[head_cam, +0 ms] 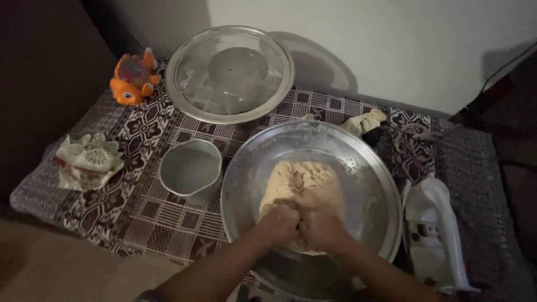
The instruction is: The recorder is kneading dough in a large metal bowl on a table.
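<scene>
Both hands press down side by side into a pale beige lump of dough (302, 182) that lies in a wide, shallow, round steel bowl (363, 168) near the front edge of the bench (128, 212), which is covered by a maroon-and-white patterned cloth. The left hand (278, 222) is clenched into a fist, knuckles sunk into the near end of the dough. The right hand (321, 226) is clenched too, touching the left and pushing into the same spot.

Just left of the bowl stands a small round steel cup (190, 169). Towards the back edge rests a round steel lid (229, 72). An orange plastic toy fish (133, 78) sits at the back left corner, and a crumpled white cloth (86, 161) lies by the left edge. A small scrap of dough (364, 121) sits behind the bowl. A white plastic appliance (439, 235) lies at the right.
</scene>
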